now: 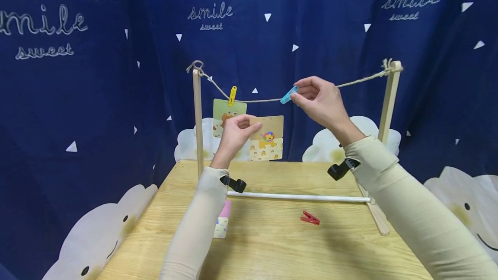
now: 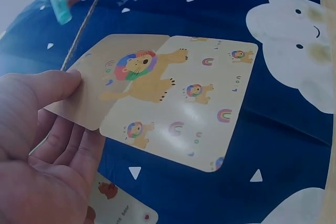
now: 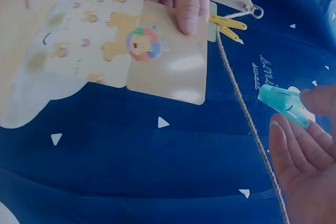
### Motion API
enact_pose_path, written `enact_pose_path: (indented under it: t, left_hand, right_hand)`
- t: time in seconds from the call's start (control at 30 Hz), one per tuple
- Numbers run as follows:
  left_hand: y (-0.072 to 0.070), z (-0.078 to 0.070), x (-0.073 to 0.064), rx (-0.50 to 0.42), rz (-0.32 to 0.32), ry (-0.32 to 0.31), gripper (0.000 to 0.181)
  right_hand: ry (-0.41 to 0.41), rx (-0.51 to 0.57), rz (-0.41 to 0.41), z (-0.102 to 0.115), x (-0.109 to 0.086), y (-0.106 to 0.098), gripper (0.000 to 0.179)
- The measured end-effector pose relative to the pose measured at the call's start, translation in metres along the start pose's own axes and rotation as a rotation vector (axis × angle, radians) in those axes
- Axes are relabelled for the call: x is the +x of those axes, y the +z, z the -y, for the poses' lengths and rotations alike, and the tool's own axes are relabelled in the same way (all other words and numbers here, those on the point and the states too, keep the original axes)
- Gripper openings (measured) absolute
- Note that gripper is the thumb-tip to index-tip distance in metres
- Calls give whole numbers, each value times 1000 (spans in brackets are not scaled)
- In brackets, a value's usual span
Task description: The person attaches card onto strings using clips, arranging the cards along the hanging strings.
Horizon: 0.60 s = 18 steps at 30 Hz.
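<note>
My left hand (image 1: 235, 135) pinches a lion card (image 1: 267, 141) by its upper left part, thumb on the printed face, just below the string (image 1: 256, 101). In my right hand (image 1: 323, 100) a light blue clothespin (image 1: 289, 94) is held between thumb and fingers, close to the string. The right wrist view shows that clothespin (image 3: 284, 105) beside the string, apart from it. A yellow clothespin (image 1: 232, 96) fastens a green bear card (image 1: 220, 108) to the string, left of the lion card and partly behind my left hand.
The string spans a left wooden post (image 1: 198, 120) and a right wooden post (image 1: 390, 103). A white rod (image 1: 299, 196) runs low between them. On the table (image 1: 272, 245) lie a red clothespin (image 1: 310, 218) and a pink-topped card (image 1: 222, 221), partly hidden by my left sleeve.
</note>
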<state>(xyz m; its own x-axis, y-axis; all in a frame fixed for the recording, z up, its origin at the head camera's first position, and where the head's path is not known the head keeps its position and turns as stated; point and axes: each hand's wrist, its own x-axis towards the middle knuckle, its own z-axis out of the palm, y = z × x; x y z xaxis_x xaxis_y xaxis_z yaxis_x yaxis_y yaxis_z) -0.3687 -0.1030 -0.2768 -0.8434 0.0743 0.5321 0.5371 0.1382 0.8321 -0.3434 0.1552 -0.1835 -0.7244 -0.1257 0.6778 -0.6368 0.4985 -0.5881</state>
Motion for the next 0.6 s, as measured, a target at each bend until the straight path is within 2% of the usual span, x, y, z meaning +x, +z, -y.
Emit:
enact_pose_path:
  t: [0.3, 0.6]
  left_hand:
    - [5, -8, 3, 28, 21, -2, 21]
    - [8, -14, 7, 81, -18, 5, 23]
  right_hand:
    - [5, -53, 8, 12, 30, 7, 34]
    - [-14, -87, 36, 14, 49, 16, 31]
